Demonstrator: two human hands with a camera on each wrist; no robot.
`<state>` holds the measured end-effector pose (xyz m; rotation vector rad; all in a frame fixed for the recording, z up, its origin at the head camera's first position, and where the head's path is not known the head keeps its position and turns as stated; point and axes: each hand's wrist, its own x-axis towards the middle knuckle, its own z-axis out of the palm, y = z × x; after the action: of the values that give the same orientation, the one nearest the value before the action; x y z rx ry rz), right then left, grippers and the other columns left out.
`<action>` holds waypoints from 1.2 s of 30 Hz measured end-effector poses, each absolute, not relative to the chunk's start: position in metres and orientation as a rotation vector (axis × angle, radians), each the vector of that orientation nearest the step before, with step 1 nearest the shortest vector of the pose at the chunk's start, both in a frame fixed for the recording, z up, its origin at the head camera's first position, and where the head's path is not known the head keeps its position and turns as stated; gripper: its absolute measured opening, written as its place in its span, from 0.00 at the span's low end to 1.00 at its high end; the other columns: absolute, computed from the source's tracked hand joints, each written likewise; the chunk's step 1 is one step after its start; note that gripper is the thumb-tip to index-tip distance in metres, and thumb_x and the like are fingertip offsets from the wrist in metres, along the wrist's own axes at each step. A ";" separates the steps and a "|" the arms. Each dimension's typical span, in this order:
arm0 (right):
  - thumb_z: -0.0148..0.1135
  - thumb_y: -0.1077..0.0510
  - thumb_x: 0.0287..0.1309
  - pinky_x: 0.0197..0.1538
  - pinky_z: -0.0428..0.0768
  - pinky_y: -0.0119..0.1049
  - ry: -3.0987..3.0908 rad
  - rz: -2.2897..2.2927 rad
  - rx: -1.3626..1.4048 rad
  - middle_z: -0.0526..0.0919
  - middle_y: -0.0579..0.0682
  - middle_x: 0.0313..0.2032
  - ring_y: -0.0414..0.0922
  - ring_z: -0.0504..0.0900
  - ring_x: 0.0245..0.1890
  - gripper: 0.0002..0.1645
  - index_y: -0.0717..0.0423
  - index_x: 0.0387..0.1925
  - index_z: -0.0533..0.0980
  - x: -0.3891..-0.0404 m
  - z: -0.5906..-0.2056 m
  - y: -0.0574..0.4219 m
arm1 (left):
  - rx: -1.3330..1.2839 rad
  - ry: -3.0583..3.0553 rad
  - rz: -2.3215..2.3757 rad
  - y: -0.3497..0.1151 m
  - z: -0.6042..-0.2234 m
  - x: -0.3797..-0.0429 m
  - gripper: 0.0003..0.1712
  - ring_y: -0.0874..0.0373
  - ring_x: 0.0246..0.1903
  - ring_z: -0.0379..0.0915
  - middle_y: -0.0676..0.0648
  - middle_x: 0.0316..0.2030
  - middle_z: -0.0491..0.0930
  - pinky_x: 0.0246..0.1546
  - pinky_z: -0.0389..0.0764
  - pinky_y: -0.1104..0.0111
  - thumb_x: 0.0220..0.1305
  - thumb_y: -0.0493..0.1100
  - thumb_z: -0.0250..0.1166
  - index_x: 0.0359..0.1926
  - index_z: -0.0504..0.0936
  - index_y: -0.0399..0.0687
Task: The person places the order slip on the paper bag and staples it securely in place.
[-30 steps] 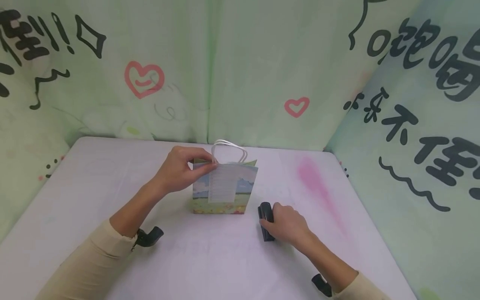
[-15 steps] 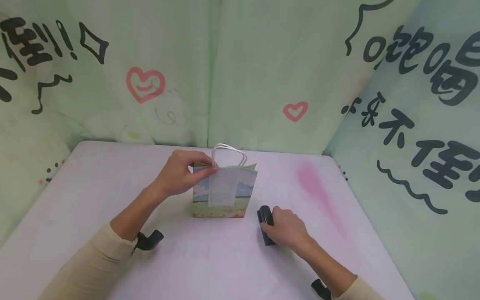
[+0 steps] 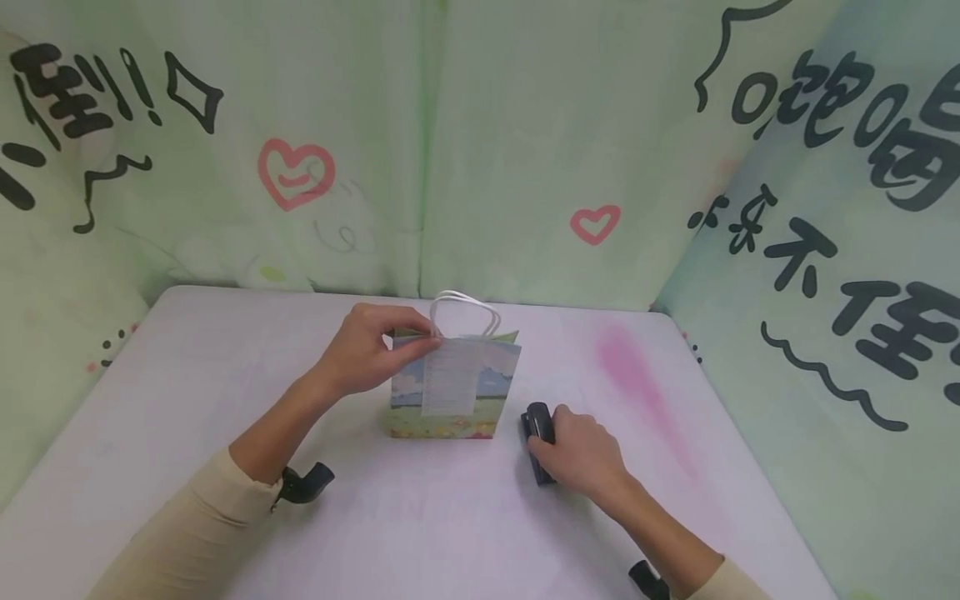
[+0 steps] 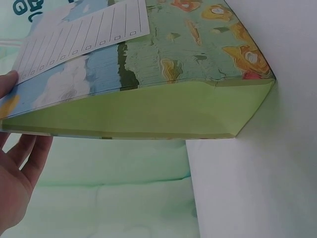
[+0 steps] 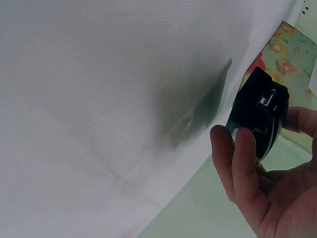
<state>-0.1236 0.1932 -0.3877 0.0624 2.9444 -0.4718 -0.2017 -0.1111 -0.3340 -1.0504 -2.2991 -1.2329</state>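
Observation:
A small paper gift bag (image 3: 495, 392) with a painted sky and flower meadow stands upright on the table. My left hand (image 3: 371, 346) pinches its top edge at the left, by the white handles (image 3: 463, 297). Against the bag's front lies a white slip (image 3: 450, 383), its lines and small boxes showing in the left wrist view, with my thumb (image 4: 7, 83) at its end. The green inside (image 4: 133, 114) shows through the parted mouth. To the right of the bag, my right hand (image 3: 581, 450) grips a black stapler (image 3: 538, 437), held over its shadow in the right wrist view.
The white table (image 3: 420, 525) has a pink smear (image 3: 626, 358) at the right. Green printed curtains (image 3: 502, 150) with black lettering and hearts hang behind and along both sides. Black wrist mounts (image 3: 307, 483) sit under both forearms.
The stapler in my right hand has lifted slightly relative to the bag. My left hand keeps its pinch on the bag's edge. The head view has shifted a little.

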 end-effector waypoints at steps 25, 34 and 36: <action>0.57 0.48 0.62 0.29 0.80 0.35 2.998 -1.150 0.003 0.79 0.57 0.44 0.46 0.80 0.31 0.20 0.56 0.48 0.68 -0.145 -0.343 0.196 | -1.053 -2.299 -1.278 -0.113 -0.334 -0.202 0.04 0.69 0.32 0.77 0.61 0.34 0.84 0.30 0.78 0.70 0.60 0.44 0.68 0.37 0.86 0.57; 0.59 0.42 0.61 0.29 0.82 0.39 2.893 -1.356 -0.047 0.79 0.54 0.47 0.45 0.84 0.29 0.23 0.53 0.48 0.70 -0.155 -0.320 0.196 | -1.045 -2.311 -1.301 -0.112 -0.332 -0.201 0.05 0.67 0.32 0.78 0.59 0.34 0.85 0.31 0.78 0.69 0.60 0.44 0.68 0.38 0.87 0.56; 0.60 0.41 0.61 0.28 0.81 0.40 2.879 -1.393 -0.064 0.79 0.54 0.46 0.46 0.83 0.29 0.23 0.51 0.49 0.71 -0.157 -0.316 0.196 | -1.042 -2.319 -1.300 -0.111 -0.333 -0.200 0.05 0.67 0.33 0.78 0.59 0.35 0.85 0.31 0.78 0.69 0.60 0.45 0.68 0.38 0.87 0.56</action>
<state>-0.1569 0.1963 -0.3155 -0.0644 2.8787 -1.3928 -0.2004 -0.1113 -0.3325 -1.0423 -2.3190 -1.3005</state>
